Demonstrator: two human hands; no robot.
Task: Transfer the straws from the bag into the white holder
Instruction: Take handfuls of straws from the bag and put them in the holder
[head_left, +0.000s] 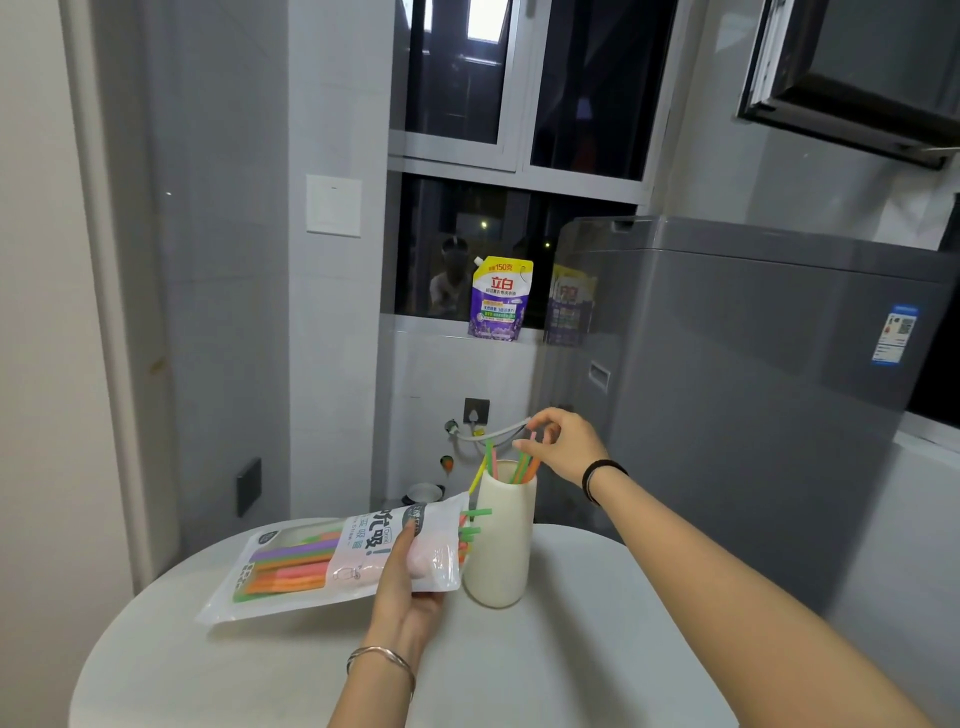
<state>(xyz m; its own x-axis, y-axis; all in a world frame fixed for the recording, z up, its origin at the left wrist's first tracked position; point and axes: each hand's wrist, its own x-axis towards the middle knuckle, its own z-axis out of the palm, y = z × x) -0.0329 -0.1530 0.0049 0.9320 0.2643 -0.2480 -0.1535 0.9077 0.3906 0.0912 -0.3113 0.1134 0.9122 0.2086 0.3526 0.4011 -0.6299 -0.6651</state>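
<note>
Landmark for all positions: the white holder (500, 540).

Washing machine (753, 395): large grey cabinet behind and to the right of the white holder, apart from it. Not part of the work.

Tabletop (571, 665): round, pale. The white holder stands upright on it, near the far edge.

Bag (332, 558): clear printed pouch lying to the left of the white holder, its open mouth turned toward it and touching or just short of its side. Many straws remain inside, in purple, green, pink and orange layers. A few green straw ends (474, 522) jut from the mouth. Judged: the mouth is kept close so each carry is short.

Left hand (410, 587): closed around the mouth end of the bag, thumb on top, fingers beneath. It appears to lift that end slightly and steady it for drawing straws out.

Right hand (558, 441): above and just right of the white holder's rim. Thumb and forefinger are pinched narrow on the top of a pink straw (531, 448) whose lower end sits inside; the other fingers are spread. Judged: a straw is being lowered in or released.

Straws in the holder (511, 470): a handful, leaning outward in yellow, green, pink and orange. Transfer judged at an early stage.
</note>
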